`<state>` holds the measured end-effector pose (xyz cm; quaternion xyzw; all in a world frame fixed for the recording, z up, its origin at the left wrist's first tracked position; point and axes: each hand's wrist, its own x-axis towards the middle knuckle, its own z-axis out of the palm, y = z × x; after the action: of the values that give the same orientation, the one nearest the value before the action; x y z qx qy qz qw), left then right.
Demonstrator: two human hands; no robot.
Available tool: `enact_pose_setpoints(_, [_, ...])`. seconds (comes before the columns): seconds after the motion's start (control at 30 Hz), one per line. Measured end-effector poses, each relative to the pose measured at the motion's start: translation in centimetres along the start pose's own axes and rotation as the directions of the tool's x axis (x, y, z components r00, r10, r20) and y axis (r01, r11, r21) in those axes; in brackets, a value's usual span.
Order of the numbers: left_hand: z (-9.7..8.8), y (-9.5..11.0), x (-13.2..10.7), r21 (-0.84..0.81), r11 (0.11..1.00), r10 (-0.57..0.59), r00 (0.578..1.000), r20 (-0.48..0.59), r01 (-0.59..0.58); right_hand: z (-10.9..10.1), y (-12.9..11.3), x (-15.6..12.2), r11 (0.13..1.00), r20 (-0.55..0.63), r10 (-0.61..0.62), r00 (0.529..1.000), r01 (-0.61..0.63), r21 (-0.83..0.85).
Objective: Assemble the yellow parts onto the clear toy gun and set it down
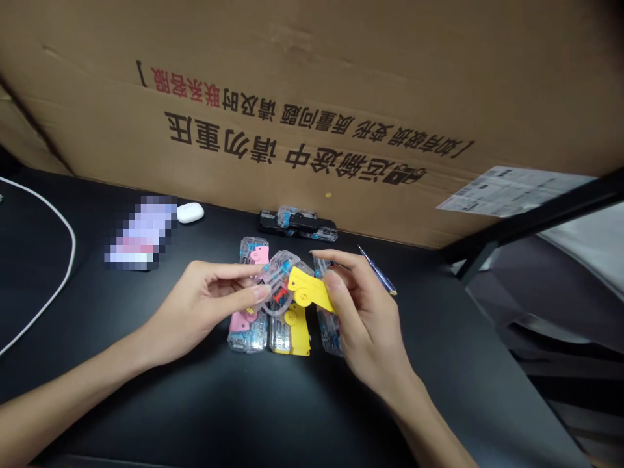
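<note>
The left hand (199, 312) and right hand (368, 318) grip a clear plastic device (275, 276) with a yellow tab at center frame, above similar pink- and yellow-tabbed pieces (290, 331) on a black counter (160, 403). A pen (377, 270) lies just right; a printed cardboard carton (312, 97) fills the top.

Backdrop: a large corrugated cardboard box (312, 71) stands against the far edge of the table, its black and red Chinese print upside down in view.
Surface: a black tabletop (453, 364) runs under everything.
Left side: a white cable (74, 240) curves across the table; a white earbud case (190, 212) lies just beside a pixelated flat object (141, 233), too blurred to identify.
Far edge: a black strip (297, 224) with clear plastic pieces on it sits near the box.
Right side: a slim blue pen (377, 272) lies on the table.
On the box: a printed paper sheet (511, 192) lies flat against its lower right.
Beyond the table: a black metal bar (536, 218) crosses diagonally in front of grey fabric (550, 279).
</note>
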<state>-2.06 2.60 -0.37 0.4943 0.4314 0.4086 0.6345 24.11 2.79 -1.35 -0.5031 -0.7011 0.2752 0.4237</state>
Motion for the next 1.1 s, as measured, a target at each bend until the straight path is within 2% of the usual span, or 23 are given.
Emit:
enact_pose_setpoints(0.1, [0.2, 0.1, -0.1, -0.005, 1.000, -0.025, 1.000, -0.002, 0.025, 0.3, 0.0, -0.2, 0.997, -0.059, -0.077, 0.995, 0.076, -0.009])
enact_pose_setpoints(0.2, [0.4, 0.4, -0.4, -0.037, 0.999, -0.002, 1.000, -0.023, 0.001, 0.5, -0.3, -0.5, 0.988, -0.029, -0.157, 0.987, 0.157, 0.006])
enact_pose_setpoints(0.37, [0.7, 0.6, -0.8, -0.148, 0.988, -0.038, 0.996, 0.076, 0.049, 1.2, -0.7, -1.2, 0.971, 0.033, -0.233, 0.972, 0.231, 0.054])
enact_pose_setpoints(0.5, [0.8, 0.2, -0.7, -0.186, 0.980, -0.057, 0.995, 0.083, 0.072, 1.9, -0.5, -1.6, 0.976, -0.021, -0.196, 0.980, 0.197, 0.098])
enact_pose_setpoints(0.63, [0.8, 0.1, -0.5, -0.179, 0.983, -0.037, 0.999, 0.012, 0.038, 2.0, -0.5, -1.7, 0.979, -0.051, -0.124, 0.991, 0.131, 0.156])
enact_pose_setpoints(0.8, [0.6, 0.3, -0.3, -0.162, 0.987, 0.003, 0.996, -0.090, -0.018, 1.6, -1.4, -1.3, 0.967, 0.068, 0.013, 0.998, -0.030, 0.254])
enact_pose_setpoints(0.9, [0.6, 0.3, -0.3, -0.148, 0.989, -0.016, 0.997, -0.073, 0.005, 1.5, -1.5, -1.1, 0.952, 0.106, 0.039, 0.994, -0.069, 0.297])
enact_pose_setpoints(1.1, [0.8, 0.3, -0.2, -0.181, 0.983, -0.034, 0.998, -0.058, 0.023, 1.6, -1.5, -1.2, 0.950, 0.054, 0.054, 0.997, -0.068, 0.305])
